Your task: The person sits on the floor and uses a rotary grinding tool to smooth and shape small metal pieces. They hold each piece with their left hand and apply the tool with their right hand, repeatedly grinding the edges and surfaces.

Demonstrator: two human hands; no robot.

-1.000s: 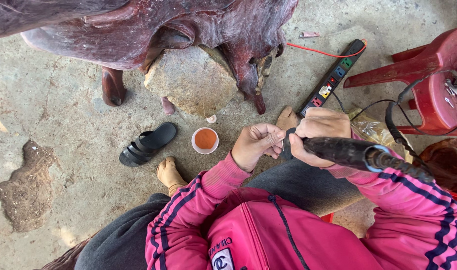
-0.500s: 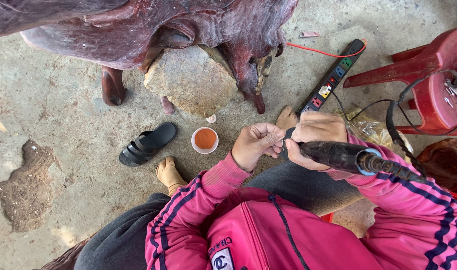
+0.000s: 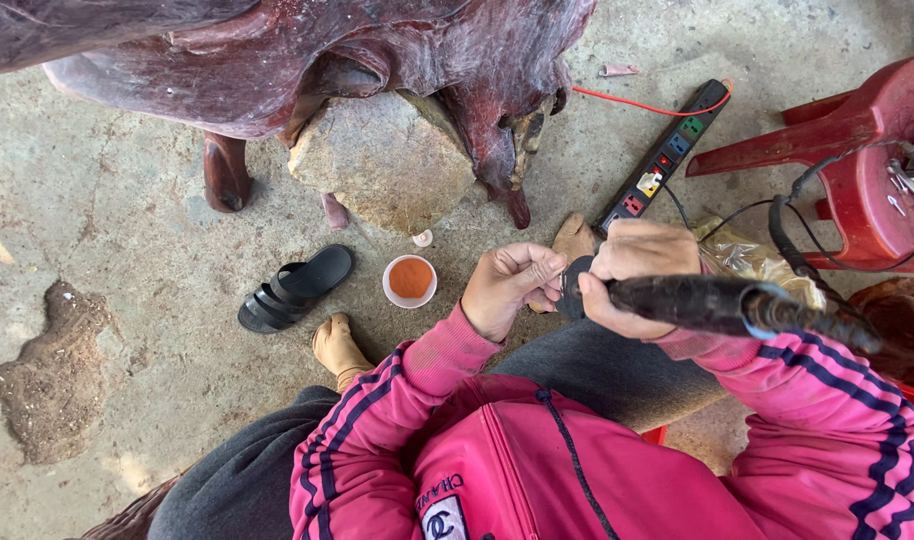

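A: Head view, change? 
B: Almost none; the hands stay together by the strip [image 3: 662, 160], so fitting continues.
A: Hands? 
B: Right hand [image 3: 637, 275] is wrapped round the black tool [image 3: 707, 303]. Left hand [image 3: 507, 285] is curled, fingertips pinching at the dark disc [image 3: 575, 290] on its tip.

Count of items in view. Hands: two, a left hand [image 3: 510, 285] and a right hand [image 3: 637, 275]. Power tools: one black rotary handpiece [image 3: 697, 303]. Sanding discs: one dark disc [image 3: 575, 288] at the tool's tip. Sandals: one black sandal [image 3: 295, 287], left of centre. Bare feet: one foot [image 3: 339, 350]. Small cups: one white cup [image 3: 410, 281] of orange matter. Power strips: one black strip [image 3: 665, 160], far right. Stones: one large stone [image 3: 382, 160]. Carved wooden pieces: one dark red carving [image 3: 277, 50]. Red plastic chairs: one chair [image 3: 857, 170].
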